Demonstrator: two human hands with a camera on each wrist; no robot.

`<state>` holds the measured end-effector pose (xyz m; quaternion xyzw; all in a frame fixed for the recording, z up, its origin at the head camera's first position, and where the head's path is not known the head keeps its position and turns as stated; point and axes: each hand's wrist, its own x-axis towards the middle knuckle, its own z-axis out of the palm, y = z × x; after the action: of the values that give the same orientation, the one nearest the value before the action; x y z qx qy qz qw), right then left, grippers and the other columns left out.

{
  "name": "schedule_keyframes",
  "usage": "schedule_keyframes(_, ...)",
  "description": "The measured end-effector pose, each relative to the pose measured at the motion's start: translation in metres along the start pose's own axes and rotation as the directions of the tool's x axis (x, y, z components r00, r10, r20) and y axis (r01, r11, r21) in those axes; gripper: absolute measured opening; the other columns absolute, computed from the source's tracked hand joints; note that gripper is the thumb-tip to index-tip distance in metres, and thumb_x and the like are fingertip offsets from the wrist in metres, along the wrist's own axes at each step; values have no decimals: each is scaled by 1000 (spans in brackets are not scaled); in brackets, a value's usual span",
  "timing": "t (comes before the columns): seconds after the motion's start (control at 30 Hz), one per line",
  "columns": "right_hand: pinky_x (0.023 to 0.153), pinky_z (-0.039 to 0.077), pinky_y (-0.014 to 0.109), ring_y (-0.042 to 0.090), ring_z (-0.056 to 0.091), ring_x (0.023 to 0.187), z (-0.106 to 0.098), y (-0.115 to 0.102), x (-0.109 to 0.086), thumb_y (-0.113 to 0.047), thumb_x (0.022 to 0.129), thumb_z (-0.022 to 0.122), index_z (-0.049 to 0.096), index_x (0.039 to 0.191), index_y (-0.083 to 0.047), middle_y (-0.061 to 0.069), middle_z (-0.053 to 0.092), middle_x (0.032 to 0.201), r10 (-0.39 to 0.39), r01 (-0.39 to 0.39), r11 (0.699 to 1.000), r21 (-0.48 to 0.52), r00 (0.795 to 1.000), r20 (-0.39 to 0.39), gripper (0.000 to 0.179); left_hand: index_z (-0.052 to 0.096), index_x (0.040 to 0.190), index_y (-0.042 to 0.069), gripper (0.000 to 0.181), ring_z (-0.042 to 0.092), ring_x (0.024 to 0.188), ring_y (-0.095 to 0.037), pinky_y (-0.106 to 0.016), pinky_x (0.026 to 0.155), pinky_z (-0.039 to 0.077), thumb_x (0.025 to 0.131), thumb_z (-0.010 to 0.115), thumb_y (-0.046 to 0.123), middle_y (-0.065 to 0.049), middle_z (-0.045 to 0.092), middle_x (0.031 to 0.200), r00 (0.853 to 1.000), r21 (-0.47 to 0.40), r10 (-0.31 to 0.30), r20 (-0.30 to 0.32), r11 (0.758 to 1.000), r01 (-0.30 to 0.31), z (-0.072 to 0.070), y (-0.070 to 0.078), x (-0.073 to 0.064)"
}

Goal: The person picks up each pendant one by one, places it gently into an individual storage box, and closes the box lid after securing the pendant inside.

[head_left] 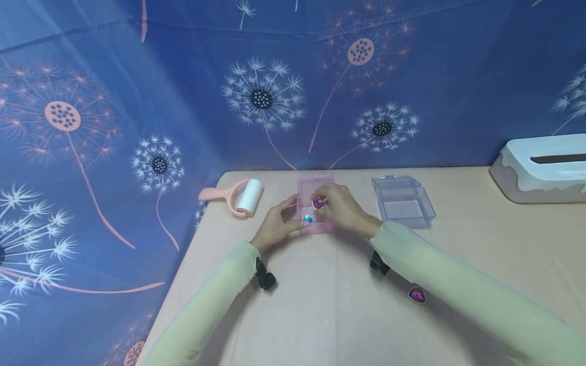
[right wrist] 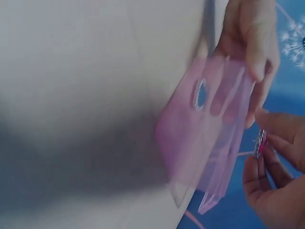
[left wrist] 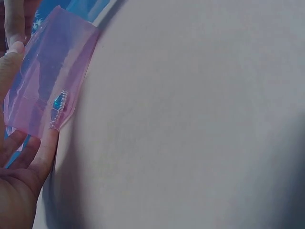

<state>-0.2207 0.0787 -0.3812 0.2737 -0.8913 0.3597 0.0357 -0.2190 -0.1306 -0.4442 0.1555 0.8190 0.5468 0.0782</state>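
Here the right hand (head_left: 344, 208) pinches a pink gem (head_left: 319, 203) between thumb and fingertips, poised directly over the open pink box (head_left: 316, 184), which lies just beneath and slightly to its left. The box's long axis runs away from the person. The left hand (head_left: 274, 227) grips the box's left edge, fingers curled onto it, steadying it. A blue gem (head_left: 308, 219) already sits inside, nearer the person than the pink one. The right hand is the one nearest the free space in the box.
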Motion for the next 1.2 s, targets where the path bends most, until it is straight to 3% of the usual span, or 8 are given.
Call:
schedule_keyframes(0.17,81,59,37,25,67,87,2,10,10,5,71,77,72,93,1,11,72,90,-67,70,997,-38,994,89,23,36,149,9,85,46,136,-28,-31,105,47,78,81,16,-13,43,150,1000,31,21,-12,999,-20,0,-1,-1)
schedule_keyframes(0.37,69,53,30,16,57,72,2,20,18,5,70,76,71,80,-4,5,67,77,-135,165,978,-130,968,213,14,34,149,8,84,44,137,-30,-37,108,45,79,80,14,-15,40,152,1000,24,15,-3,1000,-14,0,0,-1)
schedule_keyframes(0.6,65,51,26,12,53,67,3,23,19,3,69,77,70,76,-5,4,65,73,-125,194,961,-199,941,314,13,30,149,-1,82,37,139,-38,-46,114,37,82,77,11,-24,34,153,998,16,19,54,1000,-20,-4,25,-10)
schedule_keyframes(0.7,64,51,24,11,53,66,4,24,19,7,68,75,69,74,-5,3,65,71,-137,208,958,-197,937,322,14,31,148,-3,80,37,139,-40,-48,114,36,83,76,11,-26,34,152,998,18,27,53,999,-28,-4,32,-13)
schedule_keyframes(1.07,64,52,23,10,54,65,11,28,18,8,68,75,69,73,-5,2,64,69,-167,234,953,-191,936,309,16,30,149,-2,82,37,139,-39,-47,112,40,82,77,11,-25,34,152,998,3,20,58,1000,-21,-4,33,-13)
schedule_keyframes(1.2,69,57,28,14,59,68,11,28,18,6,70,77,70,75,-4,4,68,74,-159,227,953,-202,939,306,13,30,149,-2,83,38,139,-39,-45,112,40,81,77,9,-24,34,152,998,15,13,54,1000,-14,-4,34,-14)
